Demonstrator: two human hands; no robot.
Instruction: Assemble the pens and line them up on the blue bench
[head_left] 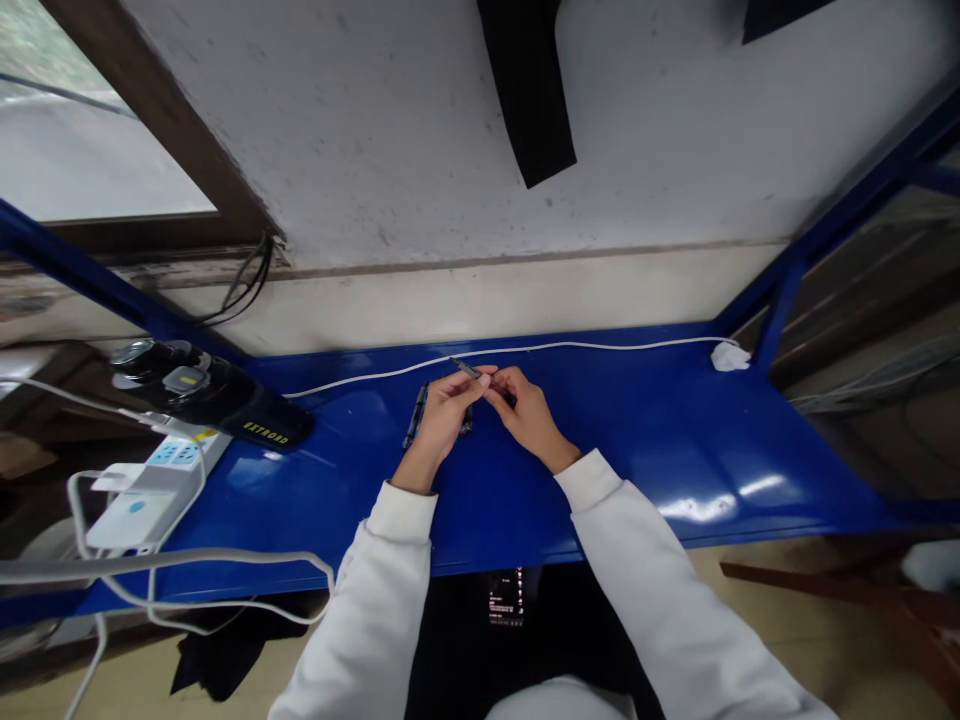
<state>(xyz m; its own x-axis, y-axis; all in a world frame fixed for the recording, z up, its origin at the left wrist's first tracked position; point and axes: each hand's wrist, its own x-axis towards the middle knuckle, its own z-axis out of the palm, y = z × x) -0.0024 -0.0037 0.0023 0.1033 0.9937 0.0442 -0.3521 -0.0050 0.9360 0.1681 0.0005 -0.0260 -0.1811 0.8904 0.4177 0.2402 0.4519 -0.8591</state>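
At the far left of the blue metal table a white power strip is lying with its thick cables hanging over the edge, and beside it a black handheld device with yellow letters is resting. A dark pen is lying just left of the hands.

The person in white sleeves is holding a small, thin dark piece above the table middle. The left hand is pinching it narrowly between thumb and fingers, so its grey end is sticking out to the upper left. The right hand is meeting it, fingertips closed on the other end; what exactly is under them I cannot tell.

The table surface is glossy, smooth and hard, so I think the slim piece could slip from such a small pinch and slide away. A thin white cord is running along the back to a white plug on the right.
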